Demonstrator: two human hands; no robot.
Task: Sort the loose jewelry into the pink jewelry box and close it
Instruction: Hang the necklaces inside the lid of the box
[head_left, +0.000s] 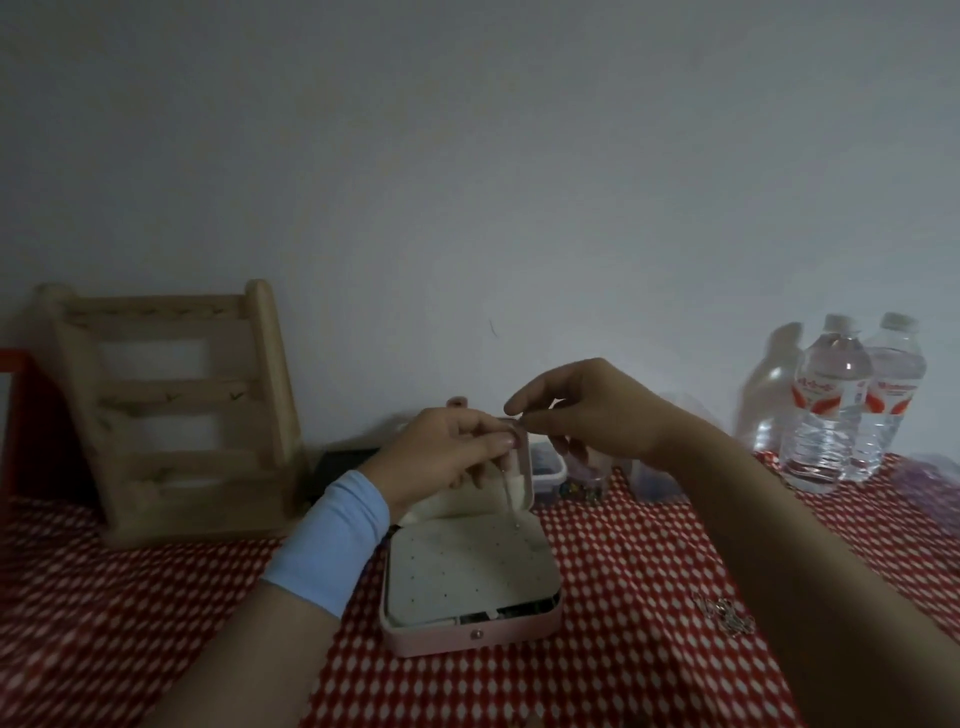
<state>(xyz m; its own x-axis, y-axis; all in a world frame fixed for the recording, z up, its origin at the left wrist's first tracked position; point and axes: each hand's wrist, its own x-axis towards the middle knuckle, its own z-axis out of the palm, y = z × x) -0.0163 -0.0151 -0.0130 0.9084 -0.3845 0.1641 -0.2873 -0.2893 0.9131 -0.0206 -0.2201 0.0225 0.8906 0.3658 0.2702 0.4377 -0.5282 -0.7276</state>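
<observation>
The pink jewelry box (441, 642) lies open on the red-and-white cloth, its lid (519, 483) standing upright at the back and a white perforated panel (467, 566) covering the base. My left hand (441, 457) and my right hand (587, 410) meet above the lid's top edge. Both pinch a small piece of jewelry (519, 426) between fingertips; it is too small to identify. A thin pale strand (509, 499) hangs from the left hand down to the panel. A silvery chain (724, 613) lies loose on the cloth to the right of the box.
A wooden tiered stand (171, 410) stands at the back left. Two water bottles (852, 400) stand at the back right. Small clear containers (550, 470) sit behind the box lid. A dark flat object (343, 462) lies by the stand. The wall is close behind.
</observation>
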